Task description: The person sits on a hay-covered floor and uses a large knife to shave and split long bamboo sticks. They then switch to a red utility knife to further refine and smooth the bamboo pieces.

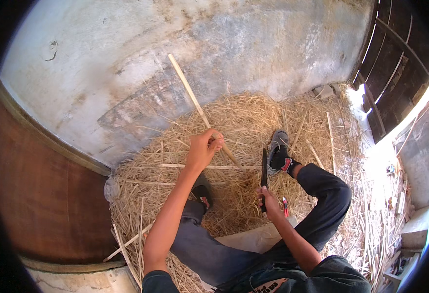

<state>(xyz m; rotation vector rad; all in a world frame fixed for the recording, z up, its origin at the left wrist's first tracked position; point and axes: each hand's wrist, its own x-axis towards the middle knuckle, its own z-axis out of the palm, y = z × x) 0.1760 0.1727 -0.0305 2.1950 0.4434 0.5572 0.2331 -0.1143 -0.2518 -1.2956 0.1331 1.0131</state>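
Observation:
A long pale strip of split wood or bamboo (189, 91) slants from up by the wall down toward the middle of the straw. My left hand (207, 142) is closed around its lower part, fingers wrapped on it. Lower right, my right hand (268, 199) grips a dark machete-like knife (264, 168), its blade pointing away from me, beside my right shoe. The strip's lower end comes near the blade; a small gap shows between them. Just right of my right hand lies a small red and black tool (286, 207), perhaps a cutter.
Straw and shavings (243, 115) cover the floor around my feet (278, 146). Several loose pale strips (331, 141) lie on it. A stained wall (273, 49) stands ahead, a brown wooden panel (53, 185) at left, dark boards (395, 58) at right.

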